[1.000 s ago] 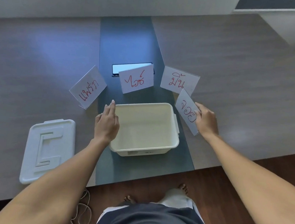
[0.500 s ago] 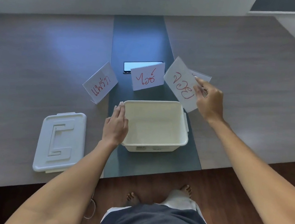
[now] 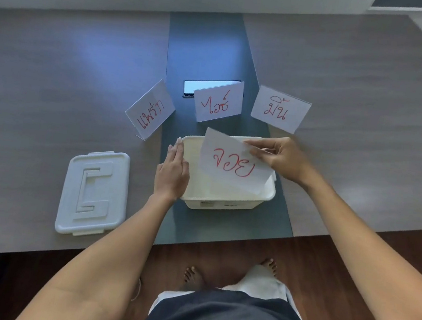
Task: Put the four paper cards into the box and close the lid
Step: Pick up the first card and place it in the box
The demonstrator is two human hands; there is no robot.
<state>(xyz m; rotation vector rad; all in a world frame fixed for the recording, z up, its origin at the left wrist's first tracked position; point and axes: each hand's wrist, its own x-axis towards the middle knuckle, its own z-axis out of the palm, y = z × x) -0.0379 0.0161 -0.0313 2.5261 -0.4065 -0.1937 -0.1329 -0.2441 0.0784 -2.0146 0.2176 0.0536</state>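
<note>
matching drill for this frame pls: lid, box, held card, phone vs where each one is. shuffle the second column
Things:
1. lid
2. box
3. held card
4. phone

Places:
A. behind the middle standing card, partly hidden
B. over the open box, pinched in the right hand
C. flat on the table, left of the box
D. on the dark strip, left hand against its left rim

Pairs: 1-C, 2-D, 3-B, 4-A
</note>
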